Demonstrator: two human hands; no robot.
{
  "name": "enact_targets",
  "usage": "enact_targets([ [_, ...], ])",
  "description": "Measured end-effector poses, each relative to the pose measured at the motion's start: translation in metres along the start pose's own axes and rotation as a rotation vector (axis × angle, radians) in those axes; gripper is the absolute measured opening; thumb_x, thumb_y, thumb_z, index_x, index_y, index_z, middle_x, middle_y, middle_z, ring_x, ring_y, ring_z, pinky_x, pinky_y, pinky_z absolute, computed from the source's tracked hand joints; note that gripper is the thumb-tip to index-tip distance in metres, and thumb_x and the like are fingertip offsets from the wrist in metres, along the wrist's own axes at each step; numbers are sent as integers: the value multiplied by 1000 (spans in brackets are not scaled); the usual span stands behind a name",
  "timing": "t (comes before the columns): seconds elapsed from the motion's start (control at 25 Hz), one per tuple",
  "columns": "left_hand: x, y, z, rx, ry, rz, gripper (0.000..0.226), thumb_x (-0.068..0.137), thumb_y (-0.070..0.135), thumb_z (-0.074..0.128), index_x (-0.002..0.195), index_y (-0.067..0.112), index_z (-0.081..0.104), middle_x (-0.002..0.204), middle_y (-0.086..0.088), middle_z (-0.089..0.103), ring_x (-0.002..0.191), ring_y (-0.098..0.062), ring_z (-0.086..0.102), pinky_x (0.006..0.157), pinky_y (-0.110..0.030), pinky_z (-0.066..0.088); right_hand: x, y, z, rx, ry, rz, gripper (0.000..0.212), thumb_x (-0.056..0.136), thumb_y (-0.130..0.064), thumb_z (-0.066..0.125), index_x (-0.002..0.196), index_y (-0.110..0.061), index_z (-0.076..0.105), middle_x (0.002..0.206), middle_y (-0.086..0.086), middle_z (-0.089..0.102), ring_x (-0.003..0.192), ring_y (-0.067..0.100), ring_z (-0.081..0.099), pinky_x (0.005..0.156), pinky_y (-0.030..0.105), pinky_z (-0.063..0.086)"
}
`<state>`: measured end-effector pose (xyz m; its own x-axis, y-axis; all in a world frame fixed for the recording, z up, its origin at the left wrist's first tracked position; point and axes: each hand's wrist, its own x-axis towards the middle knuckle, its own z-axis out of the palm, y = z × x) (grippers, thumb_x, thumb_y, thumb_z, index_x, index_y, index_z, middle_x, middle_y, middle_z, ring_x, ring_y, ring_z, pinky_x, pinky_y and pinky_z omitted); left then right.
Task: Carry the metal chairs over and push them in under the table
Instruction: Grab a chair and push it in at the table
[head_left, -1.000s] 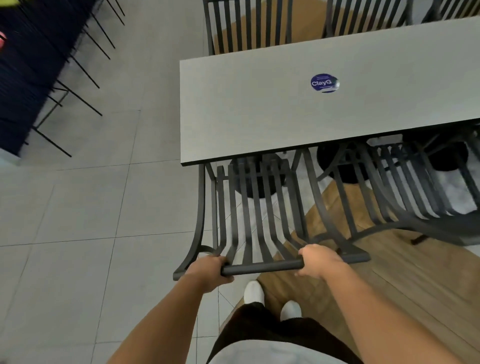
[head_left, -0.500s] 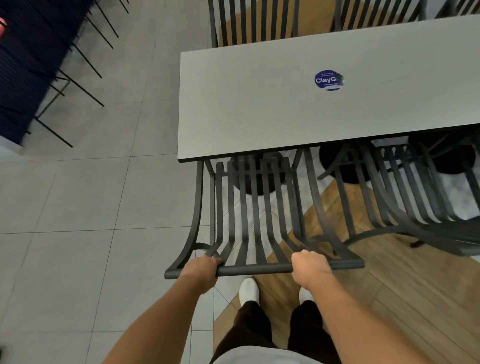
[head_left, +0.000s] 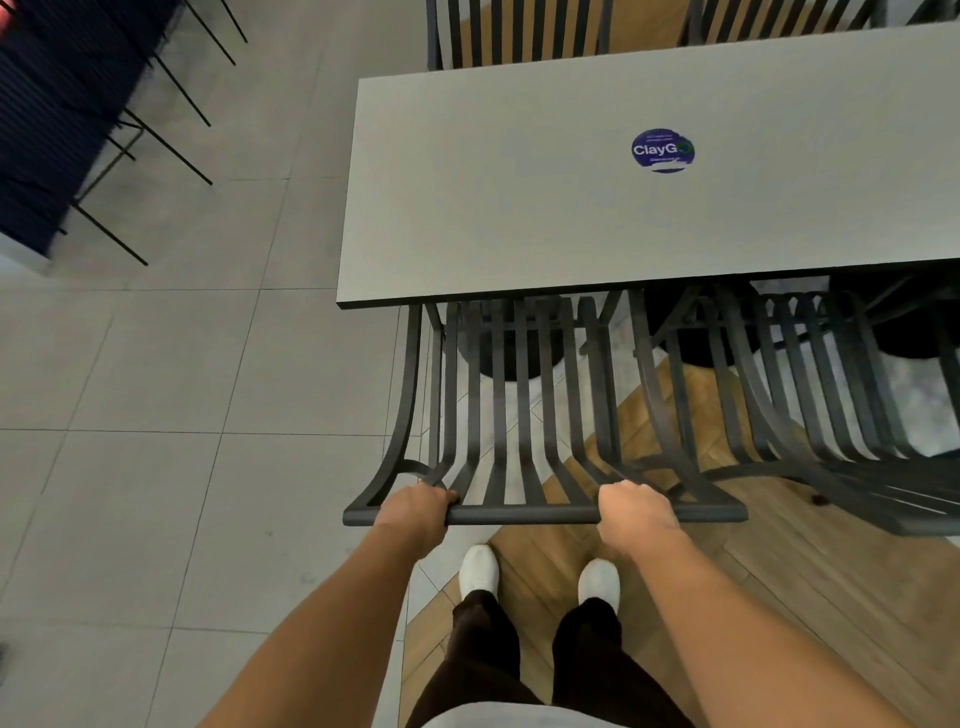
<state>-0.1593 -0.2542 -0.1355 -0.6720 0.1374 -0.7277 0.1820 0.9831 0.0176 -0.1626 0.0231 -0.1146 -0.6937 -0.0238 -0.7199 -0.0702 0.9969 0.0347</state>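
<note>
A dark metal slatted chair (head_left: 524, 415) stands in front of me, its seat under the near edge of the grey table (head_left: 519, 197). My left hand (head_left: 415, 512) grips the left part of the chair's top rail. My right hand (head_left: 636, 512) grips the same rail further right. The backrest leans toward me, above my white shoes. The chair's front legs are hidden under the tabletop.
A second metal chair (head_left: 810, 415) sits under the table to the right. More chair backs (head_left: 514, 31) show beyond the far edge. A round blue sticker (head_left: 663, 150) lies on the tabletop. A dark slatted structure on thin legs (head_left: 62, 114) stands at far left.
The chair has straightened square to the table and its seat sits a little further under it. My feet have come together behind the chair. Both hands keep their grip on the rail.
</note>
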Motion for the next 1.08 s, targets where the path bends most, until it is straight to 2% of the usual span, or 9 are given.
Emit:
enact_targets([
  [0.32, 29, -1, -31, -1, 44, -23, 48, 106, 20, 46, 149, 41, 47, 109, -1, 63, 91, -19, 60, 71, -29, 51, 31, 10, -32, -15, 90, -8, 26, 100, -21, 60, 125, -16, 64, 119, 6, 66, 113, 28, 63, 96, 39, 51],
  [0.4, 37, -4, -38, -7, 37, -20, 49, 106, 21, 46, 150, 42, 46, 110, -2, 61, 94, -20, 60, 72, -29, 50, 39, 9, -39, -12, 83, 5, 25, 99, -21, 60, 124, -16, 64, 117, 6, 66, 112, 27, 63, 94, 39, 51],
  [0.56, 40, -8, -42, -3, 14, 16, 50, 106, 20, 46, 151, 41, 45, 97, 1, 54, 83, -17, 57, 69, -28, 51, 44, 6, -43, 0, 42, 22, 24, 99, -20, 62, 122, -17, 64, 112, 5, 68, 105, 25, 66, 90, 37, 53],
  [0.92, 42, -31, -44, 27, 14, 15, 46, 107, 21, 45, 148, 41, 48, 95, 2, 53, 81, -16, 55, 70, -27, 48, 42, -16, -42, 44, 51, 12, 25, 99, -22, 62, 123, -16, 65, 111, 5, 68, 103, 24, 66, 89, 37, 55],
  [1.0, 44, -31, -44, -5, 21, 31, 44, 106, 23, 47, 147, 40, 51, 96, 3, 54, 83, -16, 55, 73, -28, 51, 44, -15, -41, 50, 43, 16, 26, 99, -23, 63, 123, -17, 64, 111, 5, 67, 103, 24, 66, 90, 38, 55],
  [1.08, 46, -33, -44, -74, -19, 64, 42, 105, 28, 53, 146, 35, 54, 102, 1, 60, 88, -15, 58, 80, -28, 53, 43, -12, -43, 78, 27, 19, 38, 97, -33, 66, 131, -17, 61, 118, 5, 66, 109, 26, 64, 93, 39, 54],
])
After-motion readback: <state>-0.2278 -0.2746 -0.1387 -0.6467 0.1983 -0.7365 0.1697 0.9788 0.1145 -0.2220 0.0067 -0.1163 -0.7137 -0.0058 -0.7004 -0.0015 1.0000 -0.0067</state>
